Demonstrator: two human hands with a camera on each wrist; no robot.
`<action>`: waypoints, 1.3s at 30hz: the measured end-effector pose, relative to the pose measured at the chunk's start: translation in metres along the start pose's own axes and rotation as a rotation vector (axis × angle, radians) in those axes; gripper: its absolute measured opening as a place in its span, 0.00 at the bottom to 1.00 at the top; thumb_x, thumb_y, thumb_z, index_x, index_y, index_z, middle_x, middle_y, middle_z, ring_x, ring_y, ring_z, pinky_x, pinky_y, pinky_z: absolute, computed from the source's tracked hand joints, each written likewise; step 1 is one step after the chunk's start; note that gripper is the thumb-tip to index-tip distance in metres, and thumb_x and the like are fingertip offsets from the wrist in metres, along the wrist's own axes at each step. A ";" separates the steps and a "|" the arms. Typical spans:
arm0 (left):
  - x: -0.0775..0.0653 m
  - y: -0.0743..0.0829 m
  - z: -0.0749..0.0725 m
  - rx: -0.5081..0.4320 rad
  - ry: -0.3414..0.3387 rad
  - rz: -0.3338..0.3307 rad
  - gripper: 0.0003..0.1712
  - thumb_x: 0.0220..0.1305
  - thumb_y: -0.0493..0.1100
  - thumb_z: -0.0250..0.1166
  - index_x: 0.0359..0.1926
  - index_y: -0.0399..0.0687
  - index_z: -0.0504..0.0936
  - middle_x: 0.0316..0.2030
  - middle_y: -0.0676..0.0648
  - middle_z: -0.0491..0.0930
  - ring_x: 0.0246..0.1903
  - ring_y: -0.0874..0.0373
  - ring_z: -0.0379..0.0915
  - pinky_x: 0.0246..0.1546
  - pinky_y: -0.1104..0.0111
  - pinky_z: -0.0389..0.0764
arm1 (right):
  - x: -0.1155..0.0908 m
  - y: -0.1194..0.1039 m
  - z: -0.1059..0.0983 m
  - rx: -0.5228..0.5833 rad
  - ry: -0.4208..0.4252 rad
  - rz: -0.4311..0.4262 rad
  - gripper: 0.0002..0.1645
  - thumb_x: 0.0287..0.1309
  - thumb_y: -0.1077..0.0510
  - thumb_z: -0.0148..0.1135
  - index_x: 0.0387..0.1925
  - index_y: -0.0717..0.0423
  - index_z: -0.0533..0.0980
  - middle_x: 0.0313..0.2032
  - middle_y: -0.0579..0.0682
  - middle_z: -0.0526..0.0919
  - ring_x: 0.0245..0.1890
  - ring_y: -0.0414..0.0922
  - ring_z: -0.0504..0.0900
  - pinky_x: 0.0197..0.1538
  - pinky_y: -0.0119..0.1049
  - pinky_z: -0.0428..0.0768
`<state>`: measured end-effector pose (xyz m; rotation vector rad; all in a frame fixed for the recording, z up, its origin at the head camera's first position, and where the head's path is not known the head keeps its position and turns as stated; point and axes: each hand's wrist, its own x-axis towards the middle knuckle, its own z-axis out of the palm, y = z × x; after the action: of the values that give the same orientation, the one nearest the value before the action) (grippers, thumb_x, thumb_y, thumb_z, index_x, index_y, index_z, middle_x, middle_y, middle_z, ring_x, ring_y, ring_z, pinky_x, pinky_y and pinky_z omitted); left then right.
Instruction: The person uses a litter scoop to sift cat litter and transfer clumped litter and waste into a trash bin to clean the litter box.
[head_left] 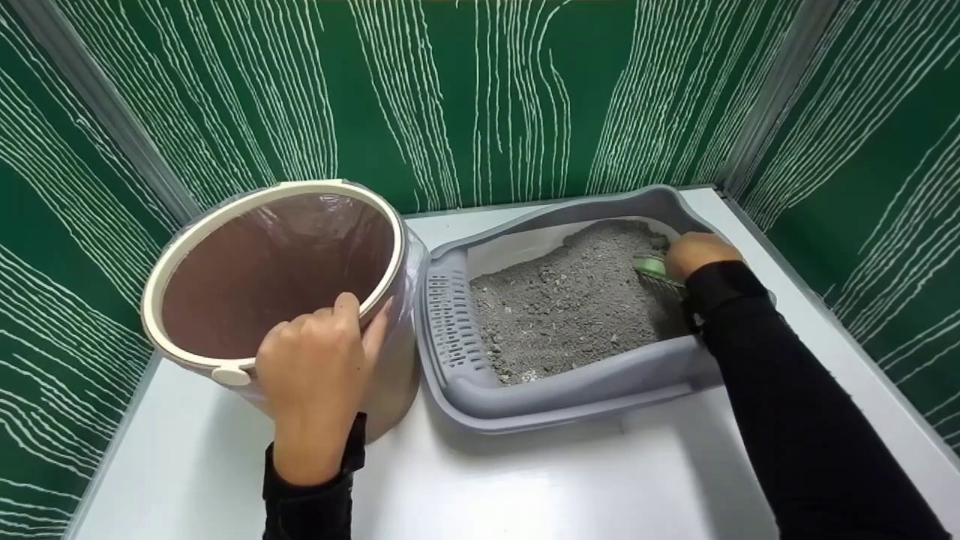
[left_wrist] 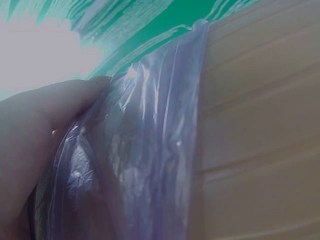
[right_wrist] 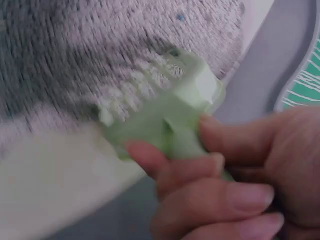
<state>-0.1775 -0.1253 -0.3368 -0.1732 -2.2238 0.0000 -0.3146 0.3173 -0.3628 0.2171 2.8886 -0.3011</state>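
In the head view my left hand (head_left: 315,367) grips the near right rim of a trash can (head_left: 154,300), fingers over the cream ring and thumb along the outside. A clear plastic liner (left_wrist: 165,115) folds down over the can's ribbed outer wall in the left wrist view. My right hand (head_left: 697,253) holds a green slotted litter scoop (head_left: 651,265) by its handle, at the right end of a grey litter box (head_left: 570,401). The scoop's head (right_wrist: 165,100) is down in the grey litter (head_left: 570,300), its slots partly covered with grains.
Trash can and litter box stand side by side on a white table (head_left: 525,480). Green panels (head_left: 525,97) with wavy white lines close off the back and sides, joined by grey corner posts (head_left: 780,90). A perforated ledge (head_left: 454,322) forms the litter box's left end.
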 end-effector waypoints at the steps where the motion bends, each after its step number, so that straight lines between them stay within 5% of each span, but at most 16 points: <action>1: 0.000 0.000 0.000 0.001 0.004 0.002 0.27 0.59 0.55 0.74 0.19 0.42 0.72 0.09 0.42 0.72 0.12 0.40 0.73 0.14 0.55 0.66 | 0.002 0.001 0.001 0.025 -0.003 0.013 0.16 0.66 0.61 0.45 0.25 0.62 0.74 0.42 0.70 0.79 0.32 0.55 0.73 0.40 0.47 0.73; 7: 0.000 -0.002 -0.001 0.004 0.000 0.000 0.26 0.58 0.54 0.74 0.20 0.41 0.73 0.09 0.41 0.72 0.12 0.40 0.74 0.14 0.54 0.67 | 0.011 0.003 0.007 0.108 0.009 0.072 0.14 0.64 0.58 0.49 0.32 0.65 0.76 0.47 0.71 0.79 0.36 0.55 0.72 0.43 0.46 0.72; 15: 0.000 0.000 0.001 -0.012 -0.018 0.004 0.26 0.59 0.55 0.74 0.20 0.41 0.73 0.09 0.41 0.72 0.12 0.40 0.74 0.15 0.54 0.67 | 0.018 0.009 0.018 0.134 0.146 0.115 0.22 0.60 0.56 0.54 0.44 0.73 0.78 0.52 0.78 0.78 0.43 0.67 0.81 0.41 0.55 0.79; 20: 0.001 0.001 0.001 -0.011 -0.014 0.006 0.27 0.59 0.55 0.73 0.20 0.41 0.73 0.09 0.42 0.72 0.12 0.40 0.74 0.14 0.55 0.67 | 0.022 0.012 0.020 0.127 0.173 0.144 0.28 0.60 0.55 0.54 0.51 0.76 0.76 0.54 0.79 0.76 0.50 0.71 0.80 0.49 0.62 0.81; 25: -0.001 -0.001 0.000 -0.004 -0.014 0.000 0.26 0.59 0.54 0.74 0.20 0.41 0.73 0.10 0.41 0.72 0.12 0.40 0.74 0.14 0.54 0.67 | 0.025 0.010 0.023 0.146 0.235 0.126 0.26 0.58 0.52 0.59 0.45 0.74 0.78 0.51 0.79 0.78 0.49 0.72 0.81 0.47 0.62 0.81; 31: -0.001 0.000 0.000 -0.005 -0.011 0.000 0.25 0.57 0.52 0.75 0.20 0.41 0.73 0.10 0.41 0.73 0.12 0.40 0.75 0.15 0.55 0.67 | 0.021 0.009 0.030 0.177 0.368 0.064 0.18 0.57 0.52 0.63 0.22 0.62 0.72 0.39 0.77 0.82 0.39 0.71 0.83 0.41 0.62 0.79; 39: -0.001 -0.002 0.001 -0.002 -0.015 -0.001 0.25 0.57 0.52 0.75 0.20 0.41 0.74 0.10 0.42 0.73 0.12 0.40 0.74 0.15 0.55 0.67 | 0.024 0.006 0.031 0.230 0.398 0.049 0.19 0.57 0.52 0.65 0.19 0.60 0.71 0.35 0.74 0.83 0.38 0.71 0.82 0.42 0.62 0.78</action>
<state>-0.1777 -0.1271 -0.3377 -0.1740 -2.2388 -0.0018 -0.3306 0.3198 -0.3993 0.4309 3.2275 -0.6490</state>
